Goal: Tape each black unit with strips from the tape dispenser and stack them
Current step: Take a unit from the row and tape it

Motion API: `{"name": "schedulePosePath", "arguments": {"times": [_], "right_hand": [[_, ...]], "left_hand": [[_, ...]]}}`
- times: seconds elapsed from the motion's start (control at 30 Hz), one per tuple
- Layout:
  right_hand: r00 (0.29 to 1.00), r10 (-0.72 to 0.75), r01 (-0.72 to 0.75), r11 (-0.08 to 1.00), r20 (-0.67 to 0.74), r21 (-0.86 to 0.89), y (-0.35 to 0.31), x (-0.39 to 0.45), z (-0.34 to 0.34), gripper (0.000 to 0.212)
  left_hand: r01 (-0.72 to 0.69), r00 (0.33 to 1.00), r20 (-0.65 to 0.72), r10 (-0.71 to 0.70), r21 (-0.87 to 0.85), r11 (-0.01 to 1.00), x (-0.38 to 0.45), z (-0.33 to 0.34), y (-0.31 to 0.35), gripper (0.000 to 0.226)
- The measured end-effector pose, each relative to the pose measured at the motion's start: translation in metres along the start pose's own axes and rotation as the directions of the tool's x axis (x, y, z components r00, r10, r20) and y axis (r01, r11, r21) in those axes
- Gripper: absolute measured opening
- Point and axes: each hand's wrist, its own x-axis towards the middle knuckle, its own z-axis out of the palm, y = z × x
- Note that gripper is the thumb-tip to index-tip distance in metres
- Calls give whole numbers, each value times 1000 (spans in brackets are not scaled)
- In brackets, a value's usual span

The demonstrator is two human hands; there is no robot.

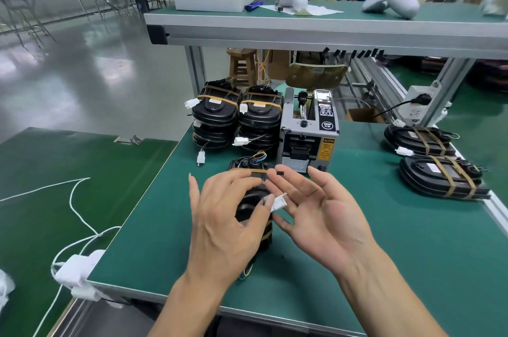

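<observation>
Black unit point(251, 206) upright, tape-banded, on mat

You've got two hands point(228, 226) in view, one black unit point(254, 207) between them, and one tape dispenser point(308, 127) behind it. There are two stacks of taped units point(236, 116) at the back left, plus two more taped units point(439, 177) lying off to your right.
</observation>
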Motion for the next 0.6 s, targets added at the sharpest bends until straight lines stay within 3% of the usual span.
{"name": "schedulePosePath", "arguments": {"times": [0.3, 0.6], "right_hand": [[995, -102, 95, 970, -19, -225, 11, 0, 9, 43], [990, -139, 131, 946, -7, -298, 15, 2, 12, 42]], "left_hand": [[225, 974, -7, -227, -97, 969, 11, -2, 15, 13], [252, 964, -40, -264, -190, 949, 14, -3, 17, 10]]}}
